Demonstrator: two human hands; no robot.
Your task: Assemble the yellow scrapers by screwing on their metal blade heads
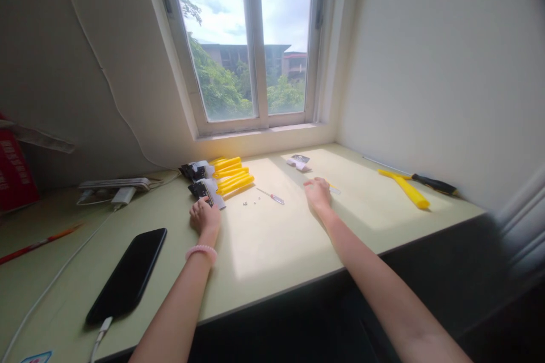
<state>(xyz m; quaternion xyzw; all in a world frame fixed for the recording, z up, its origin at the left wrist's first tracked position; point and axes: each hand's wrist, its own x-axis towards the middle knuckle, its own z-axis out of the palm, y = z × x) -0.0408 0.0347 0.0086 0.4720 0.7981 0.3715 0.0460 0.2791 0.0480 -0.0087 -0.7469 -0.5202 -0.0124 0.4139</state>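
My left hand [205, 216] rests at the near edge of the pile, its loosely bent fingers touching a black-and-white printed card [208, 190]. Several yellow handles [235, 182] stick out to the right from such cards. Over the table to the right, my right hand [318, 195] has its fingers curled down; what is under them is hidden. A small clear and yellow piece [335, 189] shows just beside it. Between the hands lie a small screwdriver [276, 198] with a clear-and-red handle and several tiny metal parts [245, 203].
A crumpled printed card [299, 162] lies near the window. To the right are a yellow T-shaped tool [409, 190] and a black-handled screwdriver [434, 184]. A plugged-in phone [128, 275], a power strip [114, 184] and a brush [42, 243] occupy the left side.
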